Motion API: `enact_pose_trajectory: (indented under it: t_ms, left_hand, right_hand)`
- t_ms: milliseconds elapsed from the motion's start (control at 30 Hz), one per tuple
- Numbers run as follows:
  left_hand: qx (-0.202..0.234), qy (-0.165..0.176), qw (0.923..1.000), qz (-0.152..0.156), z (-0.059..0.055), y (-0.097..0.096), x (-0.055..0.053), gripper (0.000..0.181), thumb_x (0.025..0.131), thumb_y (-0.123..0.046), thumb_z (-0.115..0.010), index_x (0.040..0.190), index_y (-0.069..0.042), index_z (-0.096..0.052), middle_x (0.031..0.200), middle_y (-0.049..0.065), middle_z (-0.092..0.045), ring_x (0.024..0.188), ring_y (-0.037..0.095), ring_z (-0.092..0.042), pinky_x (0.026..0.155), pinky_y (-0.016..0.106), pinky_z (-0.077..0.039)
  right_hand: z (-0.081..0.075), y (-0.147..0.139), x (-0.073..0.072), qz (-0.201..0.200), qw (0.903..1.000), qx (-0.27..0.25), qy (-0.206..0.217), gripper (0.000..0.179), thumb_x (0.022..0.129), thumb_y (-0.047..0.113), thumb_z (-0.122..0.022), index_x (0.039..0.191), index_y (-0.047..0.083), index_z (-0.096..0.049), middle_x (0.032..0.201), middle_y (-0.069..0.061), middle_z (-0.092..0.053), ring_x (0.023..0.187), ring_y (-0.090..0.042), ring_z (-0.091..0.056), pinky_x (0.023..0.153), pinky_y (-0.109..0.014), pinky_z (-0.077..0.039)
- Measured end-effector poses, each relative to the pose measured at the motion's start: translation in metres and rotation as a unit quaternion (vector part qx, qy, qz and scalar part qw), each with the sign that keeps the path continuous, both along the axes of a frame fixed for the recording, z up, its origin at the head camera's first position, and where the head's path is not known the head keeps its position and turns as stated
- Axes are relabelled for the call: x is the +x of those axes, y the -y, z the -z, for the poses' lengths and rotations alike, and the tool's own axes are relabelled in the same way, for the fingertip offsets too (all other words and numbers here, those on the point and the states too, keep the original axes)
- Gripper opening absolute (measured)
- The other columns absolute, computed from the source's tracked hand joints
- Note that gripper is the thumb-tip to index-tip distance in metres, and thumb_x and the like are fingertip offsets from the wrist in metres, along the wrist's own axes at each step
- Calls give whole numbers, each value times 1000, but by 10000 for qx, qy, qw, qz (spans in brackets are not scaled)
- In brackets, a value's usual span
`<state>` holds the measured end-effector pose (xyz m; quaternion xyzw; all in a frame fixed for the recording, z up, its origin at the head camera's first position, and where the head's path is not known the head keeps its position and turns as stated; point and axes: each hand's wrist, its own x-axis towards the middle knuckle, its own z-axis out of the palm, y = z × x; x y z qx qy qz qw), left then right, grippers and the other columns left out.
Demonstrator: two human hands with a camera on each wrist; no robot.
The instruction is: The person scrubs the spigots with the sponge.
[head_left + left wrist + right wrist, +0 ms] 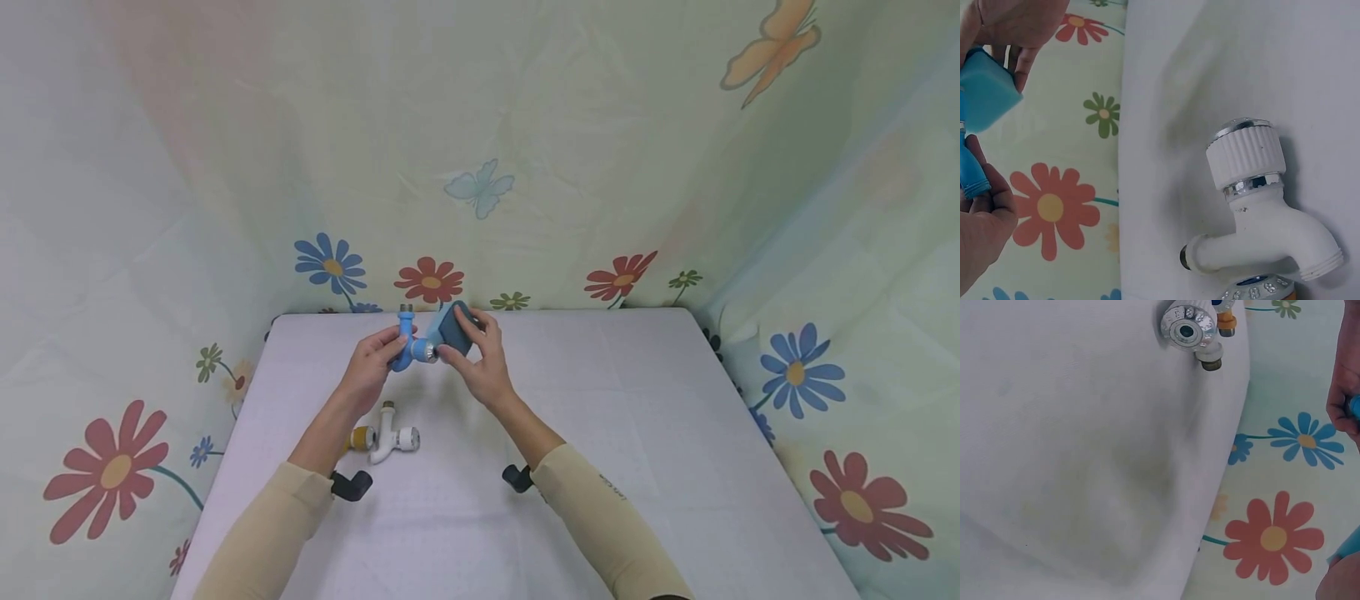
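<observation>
In the head view my left hand grips a blue plastic tap by its body, thumb in front, threaded end up. My right hand holds a sponge, light blue with a dark face, between thumb and fingers. The sponge is right beside the tap's ridged knob, both raised over the table. From the left wrist, the light blue side of the sponge shows above the blue tap's spout. At the right wrist view's edge, both hands are mostly cut off.
On the white-covered table, a white tap lies next to a yellow tap, partly hidden by my left forearm. Black angled pieces show beside both sleeves. A flower-printed curtain surrounds the table's back and sides.
</observation>
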<state>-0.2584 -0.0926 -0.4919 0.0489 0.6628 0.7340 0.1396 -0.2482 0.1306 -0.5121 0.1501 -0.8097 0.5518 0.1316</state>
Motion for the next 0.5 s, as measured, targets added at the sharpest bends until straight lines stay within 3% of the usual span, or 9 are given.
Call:
enact_pose_trajectory:
  t_ms: [233,500]
  left_hand:
    - [19,-76,10000,7,1,1,3,47,110,-31,-51,148,-2,-54,147,20,-57,148,31,-45,130,54,-23]
    - [15,-134,9997,-189,2,6,1,47,110,-31,-52,147,-2,-55,143,21,-60,144,31,-48,129,53,-27]
  right_hand:
    - [3,-2,-1,143,9999,-86,-13,70,96,26,-76,158,28,-45,161,-10,-33,147,-35,-33,118,-58,-43]
    - [3,-1,4,144,9998,-98,16,72,96,28,-76,159,31,-43,163,-7,-31,149,-34,-31,117,-59,-44]
